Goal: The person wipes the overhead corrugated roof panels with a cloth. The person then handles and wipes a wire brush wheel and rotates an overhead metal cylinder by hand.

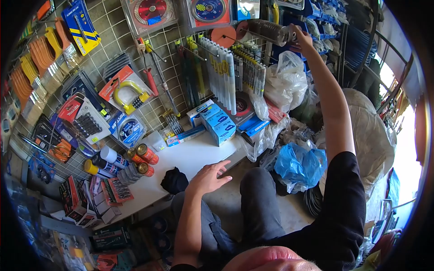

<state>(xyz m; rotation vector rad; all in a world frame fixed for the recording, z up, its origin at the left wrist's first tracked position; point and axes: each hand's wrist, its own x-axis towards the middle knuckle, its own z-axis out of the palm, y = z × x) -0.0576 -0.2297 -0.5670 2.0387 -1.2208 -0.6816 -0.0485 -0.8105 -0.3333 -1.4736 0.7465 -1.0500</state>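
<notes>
My right hand [299, 39] is stretched up to the wall rack, with its fingers curled at the near end of a dark, round stack of discs [267, 32]. Some of those fingers are hidden, and the exact grip is hard to see. An orange-red disc [224, 37] hangs just left of the stack. My left hand [209, 179] holds nothing; its fingers are apart above the edge of the white counter [156, 179], close to my knee. Beside it on the counter lies a crumpled black cloth-like thing [174, 180].
Orange cans [147, 154], spray cans [113, 156] and blue boxes [219, 123] stand on the counter. Packaged tools and paintbrushes [47, 56] hang on the wire grid. A blue plastic bag [300, 166] and a large pale sack [368, 131] are at the right.
</notes>
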